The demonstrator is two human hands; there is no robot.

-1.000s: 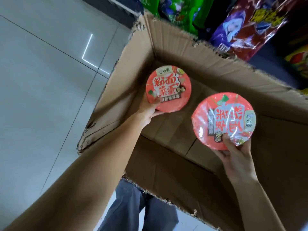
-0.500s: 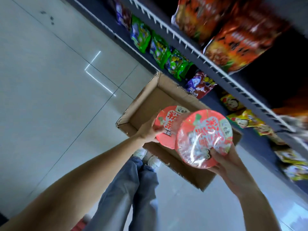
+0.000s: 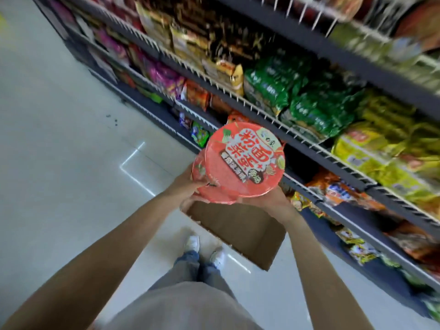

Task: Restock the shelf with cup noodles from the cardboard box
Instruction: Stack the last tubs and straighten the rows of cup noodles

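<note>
Two red cup noodles overlap at chest height in front of the shelf (image 3: 307,144). The upper cup noodle (image 3: 245,160) shows its whole printed lid. The second cup noodle (image 3: 199,171) peeks out under its left edge and is mostly hidden. My left hand (image 3: 188,186) grips the second cup at its left side. My right hand (image 3: 273,201) cups the upper one from below right, with its fingers hidden under the cup. The cardboard box (image 3: 240,232) lies on the floor below my hands, and its inside is not visible.
Dark shelves with white wire fronts run diagonally on the right, packed with green noodle packs (image 3: 297,96), yellow packs (image 3: 381,148) and orange bags (image 3: 342,189). My feet (image 3: 204,248) stand just left of the box on the pale tiled floor (image 3: 71,163).
I have risen from the box. Both cups came up out of it, were brought together and now overlap in front of the shelves. The box is now far below.
</note>
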